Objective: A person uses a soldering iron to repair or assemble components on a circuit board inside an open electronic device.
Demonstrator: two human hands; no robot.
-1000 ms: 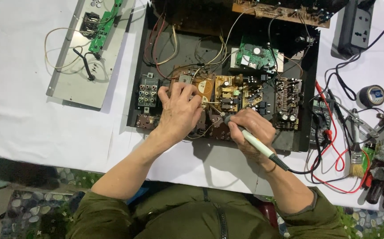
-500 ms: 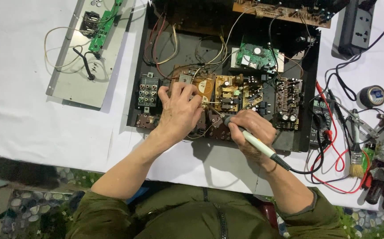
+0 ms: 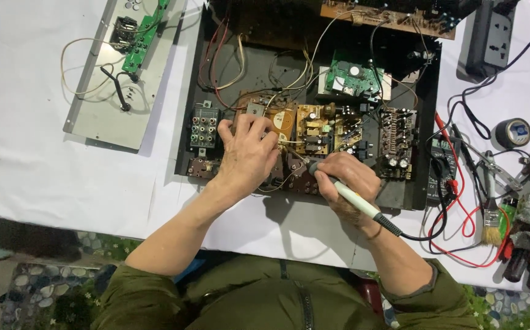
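1. The left hand (image 3: 246, 156) pressed flat, fingers spread, on the brown circuit board (image 3: 301, 131) inside the open black chassis (image 3: 252, 36), grasping nothing.
2. The right hand (image 3: 344, 180) gripped a soldering iron (image 3: 353, 198) like a pen, tip at the board's near edge.
3. The board looked stiff, light and fragile; it was best steadied by its edges, and the iron by its handle.

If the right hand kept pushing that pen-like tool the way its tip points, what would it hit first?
Probably the brown circuit board: the right hand aims the soldering iron up-left, tip low by the left hand. Depth is unclear.
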